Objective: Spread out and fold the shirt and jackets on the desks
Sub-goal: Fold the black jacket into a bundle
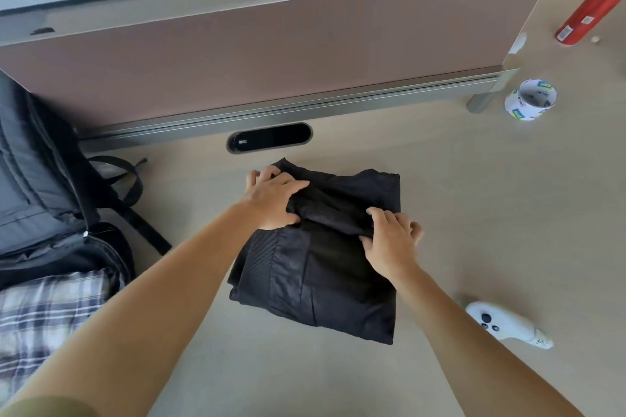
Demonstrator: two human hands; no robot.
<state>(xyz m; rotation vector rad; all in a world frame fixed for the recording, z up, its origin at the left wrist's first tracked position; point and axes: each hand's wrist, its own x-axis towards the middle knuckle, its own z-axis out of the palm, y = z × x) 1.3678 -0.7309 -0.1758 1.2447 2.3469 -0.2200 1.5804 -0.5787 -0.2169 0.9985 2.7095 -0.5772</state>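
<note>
A black jacket lies folded into a compact rectangle in the middle of the beige desk. A thick roll of its fabric crosses the upper half. My left hand grips the left end of that roll, thumb tucked under it. My right hand grips the roll's right end, fingers curled over the cloth. A ribbed hem shows along the jacket's left side. A plaid shirt lies bunched at the left edge of the desk, apart from both hands.
A dark grey backpack with loose straps stands at the left. A pink divider panel walls off the back. A tape roll and a red can sit at the right, a white controller at the front right.
</note>
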